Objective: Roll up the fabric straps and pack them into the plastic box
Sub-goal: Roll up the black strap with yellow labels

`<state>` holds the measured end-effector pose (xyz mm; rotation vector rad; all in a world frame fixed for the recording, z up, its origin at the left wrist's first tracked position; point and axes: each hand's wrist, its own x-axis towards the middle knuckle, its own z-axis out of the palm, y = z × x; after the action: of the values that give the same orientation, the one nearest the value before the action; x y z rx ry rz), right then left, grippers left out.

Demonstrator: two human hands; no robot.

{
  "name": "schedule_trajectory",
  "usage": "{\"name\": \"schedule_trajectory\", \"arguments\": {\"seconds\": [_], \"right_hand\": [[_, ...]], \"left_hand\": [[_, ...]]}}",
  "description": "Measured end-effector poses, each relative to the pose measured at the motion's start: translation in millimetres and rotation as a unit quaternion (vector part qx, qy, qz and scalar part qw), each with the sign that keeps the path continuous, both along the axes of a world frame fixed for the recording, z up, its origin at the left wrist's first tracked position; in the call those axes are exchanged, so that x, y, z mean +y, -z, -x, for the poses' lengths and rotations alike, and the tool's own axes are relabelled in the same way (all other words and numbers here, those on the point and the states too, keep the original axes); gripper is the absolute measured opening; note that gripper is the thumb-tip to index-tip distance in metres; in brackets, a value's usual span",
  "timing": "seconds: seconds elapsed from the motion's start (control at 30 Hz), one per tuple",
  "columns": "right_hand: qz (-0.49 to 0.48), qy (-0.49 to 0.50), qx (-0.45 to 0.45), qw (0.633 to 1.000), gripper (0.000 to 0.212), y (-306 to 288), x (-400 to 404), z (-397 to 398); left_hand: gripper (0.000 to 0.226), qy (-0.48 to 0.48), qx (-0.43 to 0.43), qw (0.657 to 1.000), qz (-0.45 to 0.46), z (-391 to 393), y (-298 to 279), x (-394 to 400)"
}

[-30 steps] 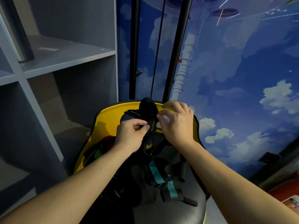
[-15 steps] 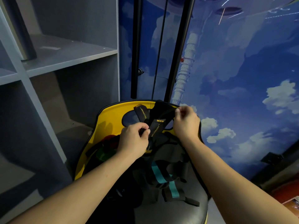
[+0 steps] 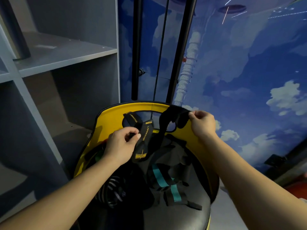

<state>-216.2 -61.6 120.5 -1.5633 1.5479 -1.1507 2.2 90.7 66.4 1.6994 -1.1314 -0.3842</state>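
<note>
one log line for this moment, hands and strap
left hand: pinches black strap near its lettering | right hand: pinches strap's far end | strap: spread over yellow chair | box: not visible

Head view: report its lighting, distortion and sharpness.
Head view: dim, bluish light; the shelf unit lines bow from wide-angle distortion; the hands, left and right, and the yellow lettering on the black strap are fairly sharp; the dark pile below loses detail in shadow.

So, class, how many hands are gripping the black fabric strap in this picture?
2. The left hand pinches the black strap by its yellow-lettered end, over the yellow chair. The right hand pinches its plain end, further right. No other hands are visible.
</note>
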Motion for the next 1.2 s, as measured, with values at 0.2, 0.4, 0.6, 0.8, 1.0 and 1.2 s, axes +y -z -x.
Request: {"name": "schedule_trajectory", "arguments": {"seconds": [0.2, 0.4, 0.6, 0.8, 1.0, 1.2], "right_hand": [[-0.018, 0.020, 0.000, 1.000, 0.022, 15, 2, -10], [-0.064, 0.001, -0.027, 0.998, 0.015, 26, 5, -15], [-0.048, -0.166, -0.036, 0.984, 0.010, 19, 25, -22], [-0.019, -0.289, -0.013, 0.957, 0.010, -19, 51, -25], [0.031, -0.315, 0.009, 0.948, 0.041, -55, 69, -31], [0.064, -0.291, 0.001, 0.954, 0.047, -81, 69, -38]], "left_hand": [[0.018, 0.012, 0.107, 0.994, 0.021, 9, -14, -1], [0.022, 0.038, 0.184, 0.980, 0.068, 11, -32, 3], [0.020, 0.040, 0.197, 0.975, 0.091, 11, -53, 1], [0.011, 0.000, 0.240, 0.964, 0.118, 18, -90, -11], [0.010, 0.001, 0.258, 0.957, 0.134, 18, -126, -18], [0.012, 0.007, 0.244, 0.957, 0.157, 20, -160, -5]]}}
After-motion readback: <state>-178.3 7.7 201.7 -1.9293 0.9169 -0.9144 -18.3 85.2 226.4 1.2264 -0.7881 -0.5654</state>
